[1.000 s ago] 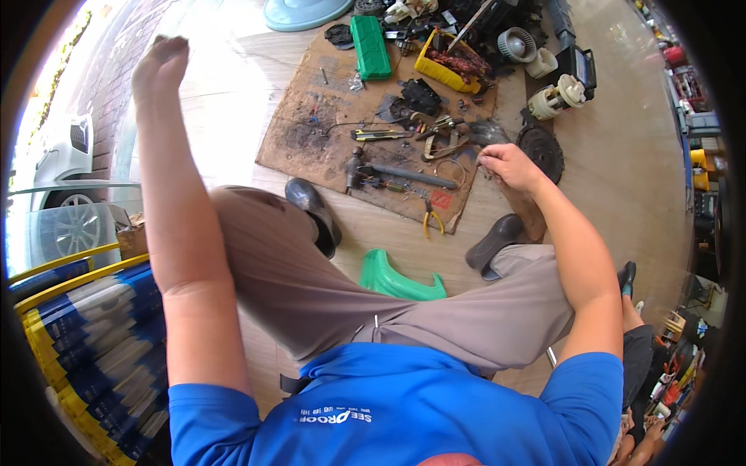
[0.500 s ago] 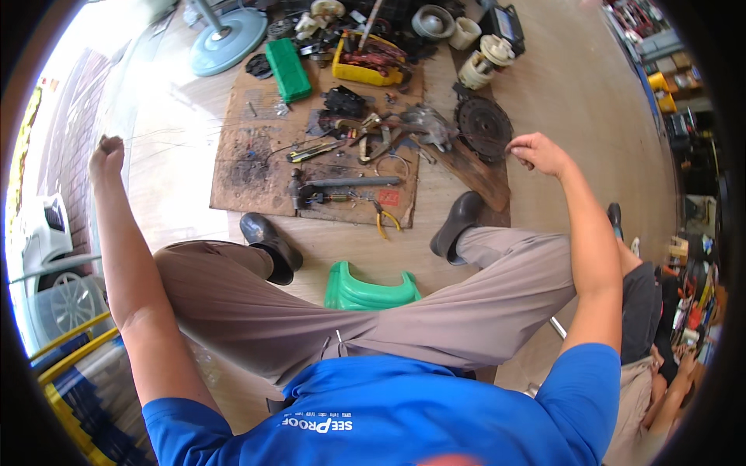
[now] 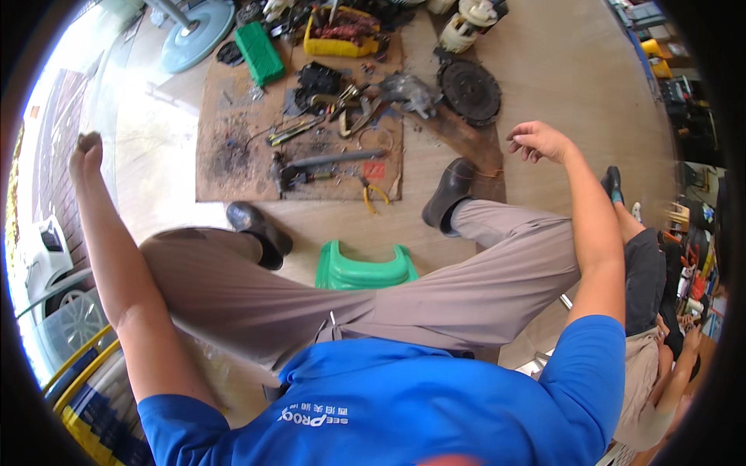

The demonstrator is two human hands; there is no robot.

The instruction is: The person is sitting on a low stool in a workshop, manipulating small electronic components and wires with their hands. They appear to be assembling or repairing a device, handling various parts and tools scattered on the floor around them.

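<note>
1. From the middle of the view, stained cardboard (image 3: 221, 167) lay at eleven o'clock on the pale floor (image 3: 567, 85), bearing a hammer (image 3: 342, 158) and yellow-handled pliers (image 3: 377, 198).
2. At twelve, a yellow tray (image 3: 338, 48) held jumbled reddish things; a green case (image 3: 260, 54), contents hidden, lay at eleven.
3. The left hand (image 3: 87, 155), between nine and ten, was curled; its grip couldn't be told.
4. The right hand (image 3: 540, 144), at two, had bent fingers, whether pinching anything unclear; nearest was a dark disc (image 3: 470, 93) at one.

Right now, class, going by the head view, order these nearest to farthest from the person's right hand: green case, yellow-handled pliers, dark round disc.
1. Dark round disc: up and left of the right hand.
2. Yellow-handled pliers: at the cardboard's lower right.
3. Green case: at the cardboard's upper left.
</note>
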